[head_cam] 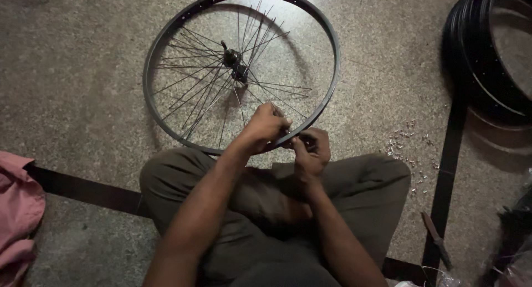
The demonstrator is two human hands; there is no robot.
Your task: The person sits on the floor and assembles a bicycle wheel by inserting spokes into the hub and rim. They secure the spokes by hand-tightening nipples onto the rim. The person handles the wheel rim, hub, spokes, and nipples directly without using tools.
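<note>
A black bicycle wheel rim (pixel 160 49) stands tilted on the floor in front of my crossed legs, with a hub (pixel 235 62) in its middle and several thin spokes (pixel 194 90) fanning out, some loose. My left hand (pixel 265 126) is closed on a spoke end at the rim's near edge. Just to its right, my right hand (pixel 311 151) pinches something small against the same stretch of rim; what it holds is too small to tell.
Small silver spoke nipples (pixel 407 145) lie scattered on the speckled floor at the right. A stack of black rims (pixel 487 54) sits at the top right. A screwdriver (pixel 436 240) lies lower right. Pink cloth (pixel 16 215) is at the left edge.
</note>
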